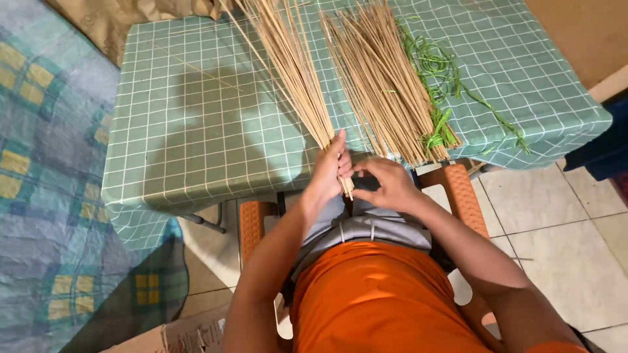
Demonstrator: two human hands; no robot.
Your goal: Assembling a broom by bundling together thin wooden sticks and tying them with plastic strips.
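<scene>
**Sticks gathered in hand, second pile waiting on the table**

Head view: at the centre of the frame the left hand is wrapped around the lower end of a bundle of thin pale sticks. The bundle fans up and away towards the top centre of the frame, resting across the table with its green checked cloth. The fingers of this hand are curled closed on the stick ends. Just right of it, the right hand has its fingers pinched narrow at the base of the same bundle, touching the stick ends beside the left thumb; whether it grips a single stick cannot be told.

As a judgement, part of the work looks done: one bundle is collected and held together. A second pile of sticks lies loose on the cloth, just right of the held bundle, apart from both hands. Green leaf strips lie along its right side, towards the upper right. The person sits on an orange chair at the table's near edge.
</scene>
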